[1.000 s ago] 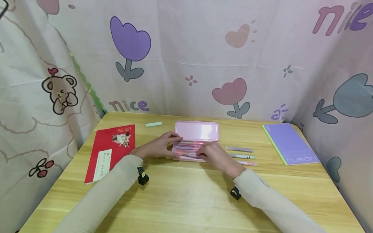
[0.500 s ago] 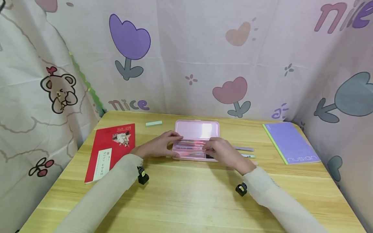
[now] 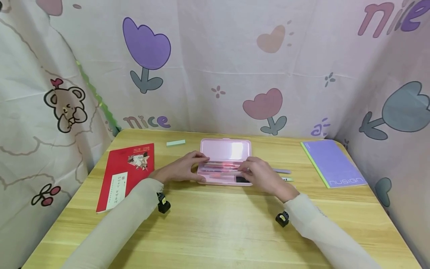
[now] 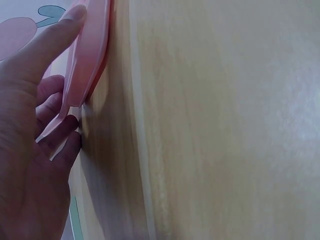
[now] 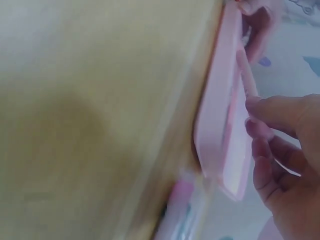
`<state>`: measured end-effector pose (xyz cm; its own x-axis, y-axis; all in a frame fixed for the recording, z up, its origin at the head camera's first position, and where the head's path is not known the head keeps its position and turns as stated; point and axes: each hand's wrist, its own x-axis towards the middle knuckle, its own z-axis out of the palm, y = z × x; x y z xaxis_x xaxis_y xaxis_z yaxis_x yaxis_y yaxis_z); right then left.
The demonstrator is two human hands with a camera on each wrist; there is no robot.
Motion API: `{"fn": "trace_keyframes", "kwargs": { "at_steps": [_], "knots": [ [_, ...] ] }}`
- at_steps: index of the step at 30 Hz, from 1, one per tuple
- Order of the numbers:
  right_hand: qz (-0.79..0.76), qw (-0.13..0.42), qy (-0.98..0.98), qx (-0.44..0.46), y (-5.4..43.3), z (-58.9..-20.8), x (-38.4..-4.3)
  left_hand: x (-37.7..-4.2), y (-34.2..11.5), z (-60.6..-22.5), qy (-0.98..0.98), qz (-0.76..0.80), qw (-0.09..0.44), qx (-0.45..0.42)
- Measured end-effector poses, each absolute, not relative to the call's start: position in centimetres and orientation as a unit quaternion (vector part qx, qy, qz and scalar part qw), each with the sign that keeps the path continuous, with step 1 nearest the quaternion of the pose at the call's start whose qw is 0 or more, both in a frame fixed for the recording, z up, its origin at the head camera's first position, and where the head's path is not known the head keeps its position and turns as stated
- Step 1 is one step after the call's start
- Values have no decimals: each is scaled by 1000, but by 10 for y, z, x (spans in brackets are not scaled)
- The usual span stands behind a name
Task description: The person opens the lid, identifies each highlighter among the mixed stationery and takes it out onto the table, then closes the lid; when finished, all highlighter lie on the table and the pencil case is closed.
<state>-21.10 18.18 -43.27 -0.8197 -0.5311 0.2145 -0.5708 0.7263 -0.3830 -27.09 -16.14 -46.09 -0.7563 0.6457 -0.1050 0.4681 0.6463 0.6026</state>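
The pink pencil case (image 3: 215, 183) stands open mid-table, its lid (image 3: 218, 149) tipped back. Several pens (image 3: 218, 165) lie inside, and a black patch (image 3: 242, 179) shows in its front right corner. My left hand (image 3: 183, 169) grips the case's left end, the thumb (image 4: 55, 37) along the front wall and the other fingers behind. Between thumb and fingertips, my right hand (image 3: 263, 175) pinches a slim pale pink pen (image 5: 246, 75) over the right half of the case, its far end pointing left. The right palm hides part of the case's right end.
Right of the case lie a purple pen (image 3: 282, 171) and a white-green pen (image 3: 287, 179), partly behind the right hand. A red book (image 3: 134, 179) is at left, a pale green strip (image 3: 175, 143) at the back, a purple notebook (image 3: 336, 164) at right.
My right hand has moved right and slightly back, and the pen it pinches is now raised above the case's front compartment. The black patch has come into sight. My left hand stays put.
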Motion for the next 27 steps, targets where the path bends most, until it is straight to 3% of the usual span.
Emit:
{"fn": "trace_keyframes", "kwargs": {
  "at_steps": [7, 15, 27],
  "knots": [
    [297, 56, -922, 243, 239, -427, -202, -272, -162, -463, 893, 281, 159, 314],
    [318, 67, -921, 213, 307, -439, -165, -272, -163, -461, 892, 277, 158, 319],
    [306, 59, -926, 211, 339, -466, -130, -271, -162, -460, 890, 286, 162, 316]
  ]
}}
